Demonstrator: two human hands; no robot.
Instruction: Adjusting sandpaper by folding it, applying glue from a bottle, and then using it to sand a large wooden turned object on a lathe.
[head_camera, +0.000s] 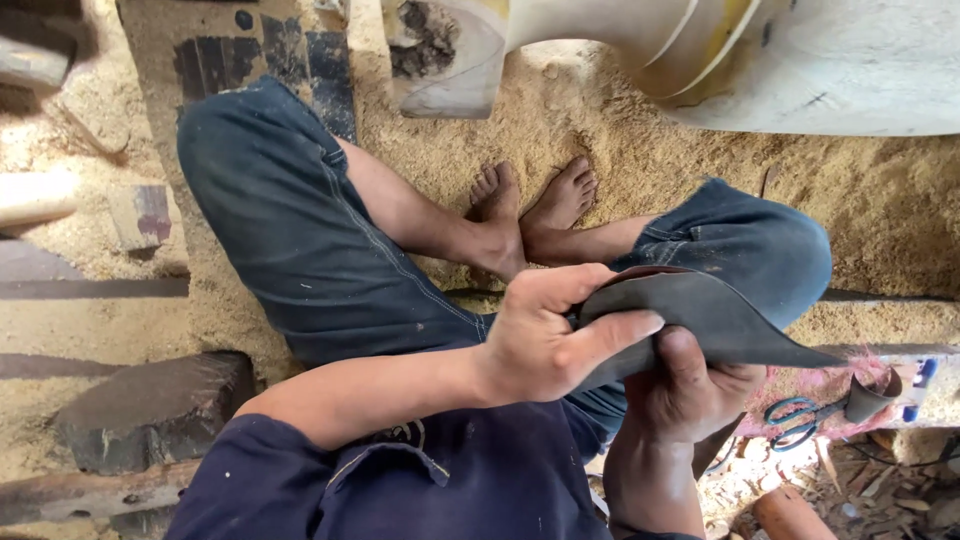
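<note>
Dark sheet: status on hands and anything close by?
Left hand and right hand both clamp the dark curved sheet over the lap. Scissors lie on the sawdust floor, apart.

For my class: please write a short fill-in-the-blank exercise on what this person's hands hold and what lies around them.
1. Both the left hand and the right hand grip a dark curved ____ of flexible material.
2. The person sits cross-legged with ____ feet on the sawdust.
3. The scissors lying near the right hand have ____ handles.
4. The ground is covered in ____.

Missing words: sheet; bare; blue; sawdust
</note>
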